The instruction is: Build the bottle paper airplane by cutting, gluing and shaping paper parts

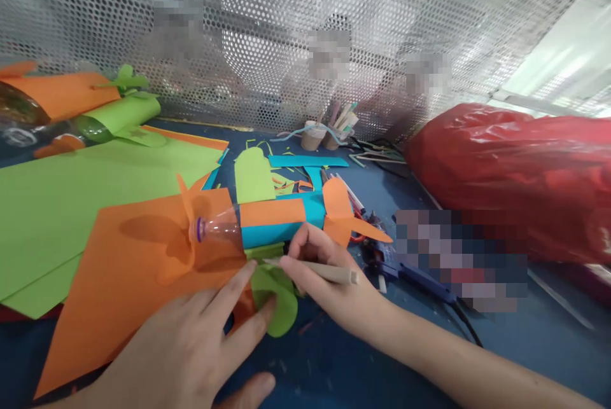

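A plastic bottle [217, 226] lies on its side, its body wrapped in blue and orange paper, with orange paper fins at the tail and an orange paper propeller [185, 205] at the neck. Below it sits a green paper piece [279, 307] with a rounded end. My left hand [195, 326] lies with fingers spread, its fingertips resting on that green piece. In my right hand [319, 269] is a beige pen [337, 273], pinched between the fingers, its tip at the upper part of the green paper. Another rounded green piece [254, 177] touches the bottle's far side.
Orange [119, 294] and green paper sheets [42, 205] cover the left. Other paper-wrapped bottles [119, 117] lie behind them. A blue glue gun [415, 277] with a cord, cups of pens [312, 135] and a red plastic bag [515, 180] stand to the right and back, before a perforated metal screen.
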Motion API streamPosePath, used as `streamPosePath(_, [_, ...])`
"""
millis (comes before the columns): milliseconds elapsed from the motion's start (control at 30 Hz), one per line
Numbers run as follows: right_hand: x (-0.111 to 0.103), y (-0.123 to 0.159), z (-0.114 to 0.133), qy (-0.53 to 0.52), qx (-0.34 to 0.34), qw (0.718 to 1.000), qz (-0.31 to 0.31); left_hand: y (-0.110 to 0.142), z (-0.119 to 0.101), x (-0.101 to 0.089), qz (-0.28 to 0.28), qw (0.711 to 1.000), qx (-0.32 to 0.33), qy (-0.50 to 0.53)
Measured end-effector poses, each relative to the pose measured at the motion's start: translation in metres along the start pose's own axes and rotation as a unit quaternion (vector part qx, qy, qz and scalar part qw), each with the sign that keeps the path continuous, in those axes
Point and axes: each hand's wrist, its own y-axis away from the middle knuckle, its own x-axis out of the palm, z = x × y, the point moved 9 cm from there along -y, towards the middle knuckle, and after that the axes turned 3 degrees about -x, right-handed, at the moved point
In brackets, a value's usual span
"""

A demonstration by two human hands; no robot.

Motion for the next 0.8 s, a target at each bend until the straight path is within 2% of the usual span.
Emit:
streamPosePath(167, [-0.002, 0.0, -0.006, -0.038, 0.034, 0.999, -0.017, -0.003, -0.002, 0.005, 0.048, 0.999, 0.008, -0.01])
streamPosePath(367, [-0.002, 0.001, -0.01, -0.018, 0.036, 0.999, -0.021, -0.001, -0.002, 0.006, 0.081, 0.997, 0.008, -0.001])
streamPosePath(433, [0.0, 0.001, -0.011, -0.016, 0.034, 0.999, -0.013, 0.001, -0.002, 0.008, 0.079, 0.997, 0.008, 0.002])
streamPosePath(633, [0.001, 0.002, -0.017, 0.017, 0.034, 0.999, -0.001, 0.001, -0.002, 0.005, 0.025, 0.999, -0.006, 0.031])
streamPosePath(800, [-0.003, 0.004, -0.013, 0.059, 0.028, 0.998, -0.015, -0.002, -0.002, 0.006, 0.092, 0.995, -0.027, 0.031])
